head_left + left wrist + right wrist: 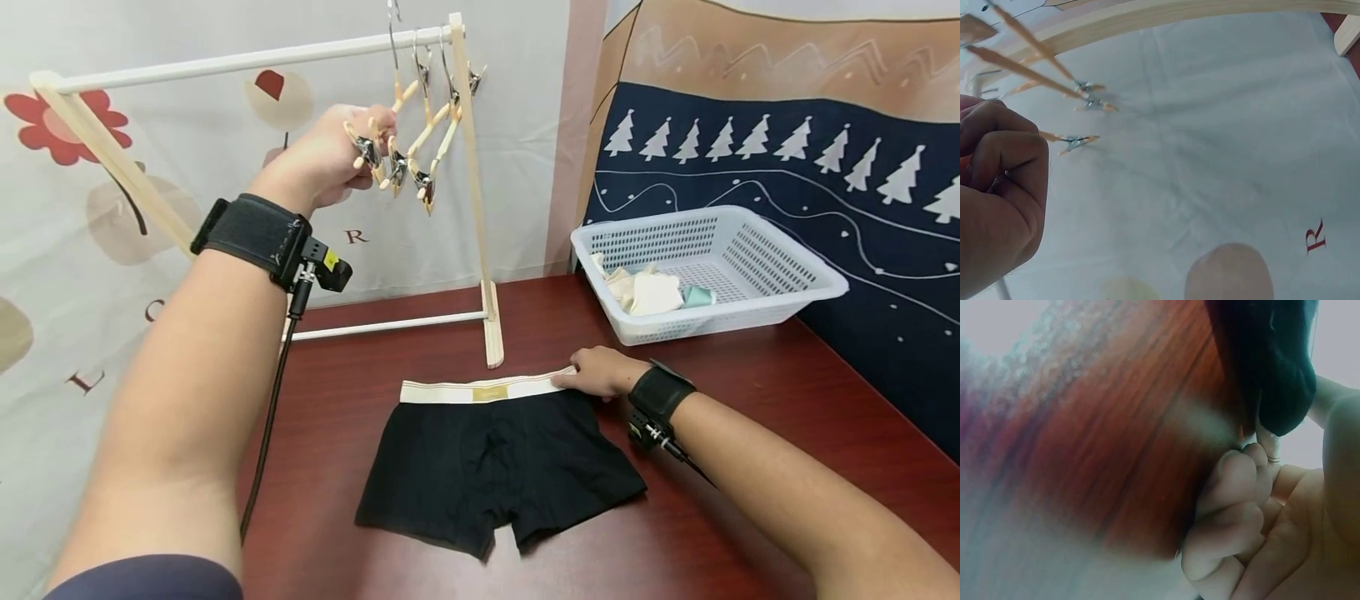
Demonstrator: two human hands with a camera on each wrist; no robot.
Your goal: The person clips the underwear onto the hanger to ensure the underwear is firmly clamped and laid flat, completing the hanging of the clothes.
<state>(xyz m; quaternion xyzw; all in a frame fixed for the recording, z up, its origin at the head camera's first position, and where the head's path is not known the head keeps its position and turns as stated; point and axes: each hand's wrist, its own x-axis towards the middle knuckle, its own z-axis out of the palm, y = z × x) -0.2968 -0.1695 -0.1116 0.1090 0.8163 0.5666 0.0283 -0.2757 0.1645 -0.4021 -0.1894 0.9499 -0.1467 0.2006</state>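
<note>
Raised at the rack, my left hand (341, 154) grips a wooden clip hanger (401, 96) whose metal hook reaches above the rod. In the left wrist view the fingers of that hand (1004, 156) are curled, and several metal clips (1075, 142) hang just beyond them. A pair of black boxer briefs (495, 458) lies spread on the table, its white waistband (442, 392) toward the rack. My right hand (603, 371) pinches the waistband's right end. Seen from the right wrist, its curled fingers (1229, 512) are low beside the black cloth (1285, 381).
A wooden rack with a white rod (255, 60) stands at the back left; more clip hangers (450, 125) hang at its right end. At the back right sits a light plastic basket (795, 296) holding pale and green cloth (656, 292). The table (720, 517) is dark red.
</note>
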